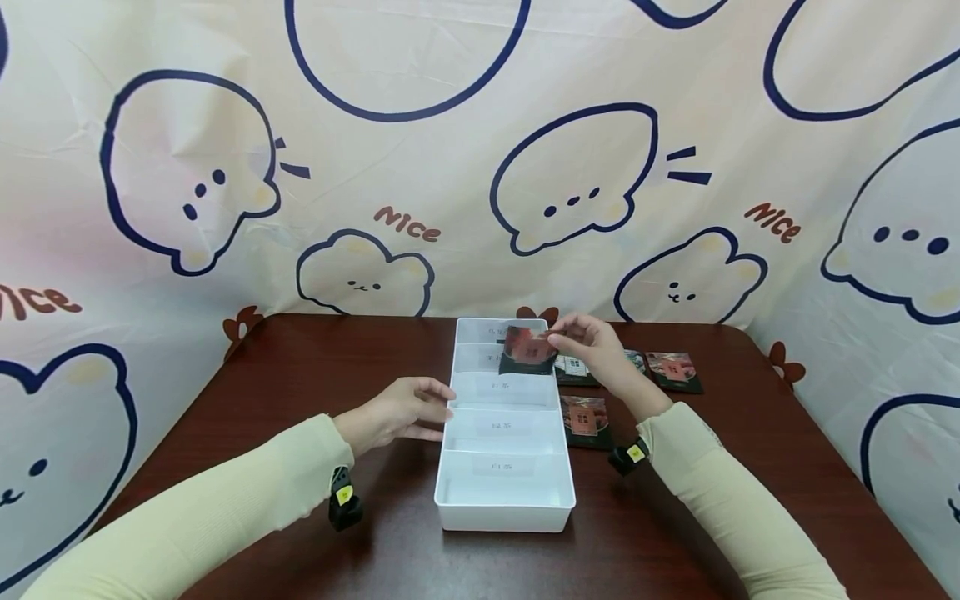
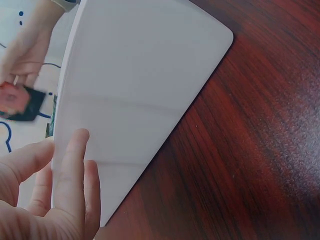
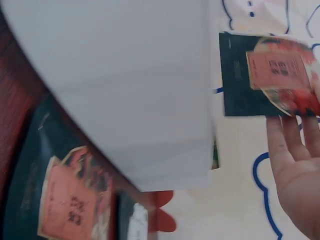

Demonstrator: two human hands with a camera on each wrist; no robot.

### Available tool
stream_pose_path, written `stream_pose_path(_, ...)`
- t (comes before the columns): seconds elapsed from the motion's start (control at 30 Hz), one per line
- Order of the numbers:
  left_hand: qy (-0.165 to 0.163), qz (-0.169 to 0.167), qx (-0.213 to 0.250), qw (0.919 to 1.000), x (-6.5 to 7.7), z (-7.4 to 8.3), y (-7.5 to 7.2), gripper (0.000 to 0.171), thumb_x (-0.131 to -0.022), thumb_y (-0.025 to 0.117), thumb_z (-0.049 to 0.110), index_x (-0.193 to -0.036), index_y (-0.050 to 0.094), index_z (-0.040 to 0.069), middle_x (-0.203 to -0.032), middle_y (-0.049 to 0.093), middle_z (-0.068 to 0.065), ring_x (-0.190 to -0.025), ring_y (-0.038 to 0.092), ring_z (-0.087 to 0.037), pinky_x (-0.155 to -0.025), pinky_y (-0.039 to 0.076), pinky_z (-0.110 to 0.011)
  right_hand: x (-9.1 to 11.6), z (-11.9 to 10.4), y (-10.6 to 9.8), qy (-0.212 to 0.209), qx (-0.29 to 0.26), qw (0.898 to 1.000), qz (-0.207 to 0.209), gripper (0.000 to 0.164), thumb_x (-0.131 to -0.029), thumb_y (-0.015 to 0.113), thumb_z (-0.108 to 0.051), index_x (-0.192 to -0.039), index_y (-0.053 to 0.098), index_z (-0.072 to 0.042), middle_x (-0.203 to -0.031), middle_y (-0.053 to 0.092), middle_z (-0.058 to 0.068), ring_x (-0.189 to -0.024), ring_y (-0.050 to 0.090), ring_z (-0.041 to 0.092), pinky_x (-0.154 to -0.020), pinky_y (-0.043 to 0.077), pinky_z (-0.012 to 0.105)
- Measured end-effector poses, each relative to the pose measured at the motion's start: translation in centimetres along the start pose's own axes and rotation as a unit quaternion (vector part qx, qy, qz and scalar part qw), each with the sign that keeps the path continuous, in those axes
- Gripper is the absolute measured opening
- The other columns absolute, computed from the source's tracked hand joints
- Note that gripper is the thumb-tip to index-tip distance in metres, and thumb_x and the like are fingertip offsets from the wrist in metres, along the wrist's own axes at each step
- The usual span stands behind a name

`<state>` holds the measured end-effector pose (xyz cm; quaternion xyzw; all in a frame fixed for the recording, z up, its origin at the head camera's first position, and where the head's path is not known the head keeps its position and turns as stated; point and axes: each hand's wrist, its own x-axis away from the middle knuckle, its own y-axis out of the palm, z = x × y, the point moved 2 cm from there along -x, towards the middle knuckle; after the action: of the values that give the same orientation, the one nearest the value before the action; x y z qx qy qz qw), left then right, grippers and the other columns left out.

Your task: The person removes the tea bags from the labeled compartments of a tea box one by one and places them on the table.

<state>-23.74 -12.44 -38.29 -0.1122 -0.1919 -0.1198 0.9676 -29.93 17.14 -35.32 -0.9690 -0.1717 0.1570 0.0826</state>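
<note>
My right hand [image 1: 600,354] pinches a flat tea sachet [image 1: 528,350], dark green with a red label, by its edge. The sachet is raised above the far compartments of a white divided box [image 1: 504,518], whose compartments bear paper labels. In the right wrist view, the sachet [image 3: 240,75] is apart from the box wall [image 3: 125,50]. My left hand [image 1: 397,410] rests its extended fingers [image 2: 75,170] against the box's left side. A green edge [image 3: 216,155] shows past the rim; what it belongs to is hidden.
Right of the box lie several more sachets: a red-labelled one [image 1: 587,421] close to its wall, another [image 1: 675,371] farther right, and a pale-labelled one [image 1: 573,371] partly behind my right hand. The brown table [image 1: 337,533] ends at a patterned cloth backdrop [image 1: 465,183].
</note>
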Motion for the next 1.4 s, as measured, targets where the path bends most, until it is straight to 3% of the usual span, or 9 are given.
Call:
stream_pose_path(0.17,-0.003,0.000,0.003,1.0000,-0.1,-0.1,0.1,0.033,-0.086,0.068,-0.002,-0.118,0.060,0.001,-0.107,0.061,-0.016,-0.088,0.068,-0.025,-0.077,0.061,-0.042,0.5,-1.4,-1.0,-0.032,-0.024,0.997,0.064,0.008,-0.094,0.064,-0.016,-0.101,0.062,-0.018,-0.096,0.067,-0.008,-0.085,0.062,0.005,-0.073,0.056,0.017)
stream_pose_path(0.33,0.001,-0.003,0.002,1.0000,0.0,0.0,0.0,0.034,-0.086,0.068,-0.002,-0.118,0.059,0.000,-0.107,0.061,-0.017,-0.086,0.067,-0.024,-0.077,0.061,-0.042,1.3,-2.2,-2.2,-0.034,-0.018,0.993,0.108,0.013,-0.093,0.066,-0.020,-0.105,0.063,-0.019,-0.095,0.068,-0.010,-0.072,0.054,0.004,-0.054,0.045,0.014)
stream_pose_path(0.53,0.003,-0.010,0.005,0.9999,0.0,0.1,-0.1,0.035,-0.086,0.068,-0.002,-0.119,0.059,0.000,-0.107,0.061,-0.017,-0.087,0.067,-0.024,-0.079,0.060,-0.043,2.5,-1.8,-3.9,-0.027,-0.036,0.991,0.129,0.017,-0.092,0.067,-0.016,-0.109,0.063,-0.015,-0.091,0.068,-0.010,-0.069,0.057,0.001,-0.050,0.045,0.012)
stream_pose_path(0.67,0.001,-0.011,0.003,0.9999,-0.1,0.1,0.0,0.035,-0.086,0.067,-0.002,-0.120,0.058,0.000,-0.108,0.060,-0.017,-0.089,0.067,-0.025,-0.080,0.060,-0.044,3.5,-1.0,-5.0,-0.022,-0.040,0.990,0.135,0.018,-0.092,0.066,-0.013,-0.109,0.062,-0.011,-0.087,0.067,-0.009,-0.057,0.047,0.003,-0.043,0.037,0.014)
stream_pose_path(0.73,-0.001,-0.009,0.001,1.0000,-0.1,0.1,0.0,0.035,-0.087,0.067,-0.002,-0.120,0.058,0.000,-0.108,0.060,-0.017,-0.089,0.067,-0.025,-0.081,0.060,-0.044,4.0,-0.6,-5.5,-0.022,-0.034,0.990,0.136,0.018,-0.092,0.065,-0.010,-0.110,0.062,-0.009,-0.086,0.067,-0.009,-0.051,0.040,0.006,-0.040,0.029,0.022)
stream_pose_path(0.9,-0.002,-0.008,0.000,1.0000,-0.1,0.1,0.0,0.035,-0.087,0.067,-0.001,-0.121,0.058,0.000,-0.109,0.060,-0.017,-0.090,0.067,-0.026,-0.080,0.060,-0.044,5.5,0.0,-6.9,-0.013,-0.020,0.991,0.129,0.018,-0.093,0.063,-0.009,-0.111,0.061,-0.009,-0.086,0.068,-0.009,-0.050,0.040,0.009,-0.040,0.027,0.027)
stream_pose_path(1.0,-0.001,-0.010,0.002,1.0000,-0.2,0.1,0.0,0.035,-0.087,0.067,-0.002,-0.121,0.058,0.000,-0.109,0.060,-0.017,-0.090,0.067,-0.026,-0.080,0.060,-0.043,6.2,0.5,-7.7,0.009,-0.009,0.992,0.128,0.017,-0.093,0.065,-0.014,-0.110,0.062,-0.014,-0.087,0.069,-0.010,-0.055,0.048,0.005,-0.042,0.036,0.019)
stream_pose_path(1.17,-0.002,-0.011,0.006,0.9999,-0.1,0.0,-0.1,0.035,-0.087,0.067,-0.002,-0.121,0.058,0.000,-0.108,0.060,-0.017,-0.090,0.067,-0.026,-0.079,0.060,-0.043,7.3,1.7,-9.0,0.062,0.009,0.991,0.119,0.022,-0.092,0.066,-0.020,-0.112,0.059,-0.015,-0.093,0.071,-0.012,-0.074,0.065,0.003,-0.061,0.058,0.019)
stream_pose_path(1.4,-0.003,-0.013,0.008,0.9999,0.0,0.1,-0.1,0.035,-0.087,0.067,-0.002,-0.121,0.058,-0.001,-0.108,0.060,-0.017,-0.089,0.067,-0.025,-0.078,0.061,-0.042,8.3,3.6,-10.5,0.151,0.071,0.981,0.098,0.034,-0.090,0.068,-0.035,-0.116,0.057,-0.016,-0.094,0.070,-0.018,-0.082,0.066,0.005,-0.073,0.061,0.029)
